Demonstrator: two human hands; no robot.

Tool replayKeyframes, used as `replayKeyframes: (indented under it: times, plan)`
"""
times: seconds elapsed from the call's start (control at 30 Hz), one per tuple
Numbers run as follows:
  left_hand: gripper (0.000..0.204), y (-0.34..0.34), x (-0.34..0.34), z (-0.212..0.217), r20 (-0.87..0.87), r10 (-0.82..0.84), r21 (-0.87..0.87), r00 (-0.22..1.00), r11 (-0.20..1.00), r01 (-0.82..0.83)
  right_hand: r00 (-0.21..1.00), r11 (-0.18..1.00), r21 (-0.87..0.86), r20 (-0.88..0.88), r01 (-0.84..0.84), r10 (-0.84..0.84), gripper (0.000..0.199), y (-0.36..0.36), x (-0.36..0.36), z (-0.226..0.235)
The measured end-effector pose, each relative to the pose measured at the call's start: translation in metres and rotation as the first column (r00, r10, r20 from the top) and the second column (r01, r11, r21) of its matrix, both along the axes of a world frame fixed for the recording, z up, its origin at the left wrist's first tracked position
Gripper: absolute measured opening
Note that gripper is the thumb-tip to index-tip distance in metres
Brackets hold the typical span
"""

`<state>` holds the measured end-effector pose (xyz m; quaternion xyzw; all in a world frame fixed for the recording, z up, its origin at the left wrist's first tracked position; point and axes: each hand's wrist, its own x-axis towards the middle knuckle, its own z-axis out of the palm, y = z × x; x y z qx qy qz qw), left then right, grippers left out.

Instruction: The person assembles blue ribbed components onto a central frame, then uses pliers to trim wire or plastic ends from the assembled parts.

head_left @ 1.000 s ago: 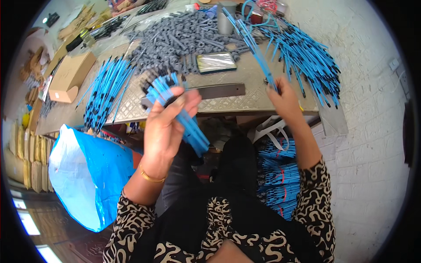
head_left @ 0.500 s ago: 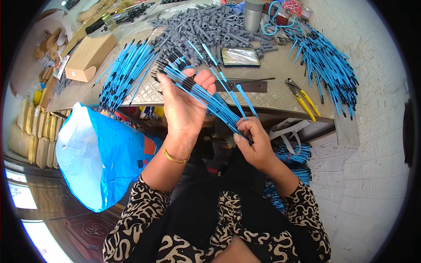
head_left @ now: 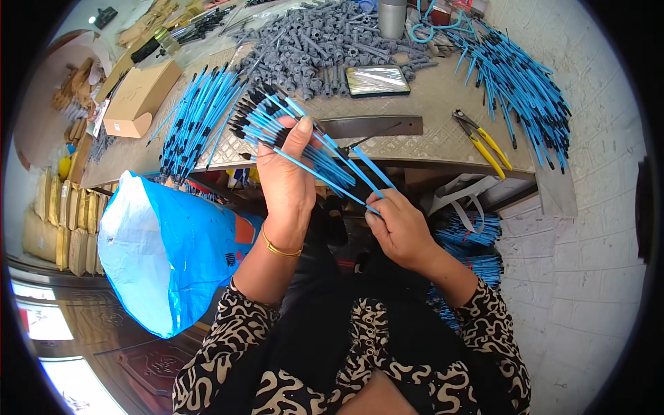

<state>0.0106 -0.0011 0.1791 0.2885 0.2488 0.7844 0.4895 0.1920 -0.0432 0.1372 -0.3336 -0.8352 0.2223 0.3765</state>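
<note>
In the middle, the left hand (head_left: 286, 176) curls around a bunch (head_left: 259, 124) of blue sticks. The right hand (head_left: 401, 232) pinches a few sticks (head_left: 372, 167). A big loose pile (head_left: 515, 90) is left, upper right.

Bare tabletop (head_left: 443, 97) right of centre, between dark metal bar (head_left: 370, 125) and yellow-handled pliers (head_left: 494, 146), held blue rods (head_left: 328, 169) blocking centre, grey heap (head_left: 325, 48) across upper centre, rod pile (head_left: 519, 83) upper right, blue bag (head_left: 197, 235) left
</note>
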Motion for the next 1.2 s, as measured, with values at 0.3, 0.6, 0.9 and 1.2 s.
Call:
replayKeyframes:
  times: [0.3,0.6,0.9,1.2]
  plan:
    - [0.012,0.003,0.005,-0.006,-0.297,0.222,-0.047,0.929,0.968,-0.246,0.996,0.986,0.138,-0.02,0.088,-0.086,0.013,0.009,0.008,-0.017]
    - [0.016,-0.003,-0.002,0.001,-0.225,-0.121,-0.19,0.967,0.979,0.078,0.983,0.997,-0.054,-0.174,0.049,-0.058,0.027,0.027,0.009,-0.042]
    - [0.024,-0.013,-0.042,-0.008,-0.196,-0.587,-0.014,0.785,0.802,0.597,0.942,0.902,-0.277,-0.141,-0.332,0.303,0.03,0.041,0.032,-0.008]
    - [0.046,-0.077,-0.132,-0.096,0.343,-0.186,-0.269,0.921,0.919,0.287,0.938,0.937,0.202,-0.143,-0.284,0.315,0.051,0.059,0.0,0.016]
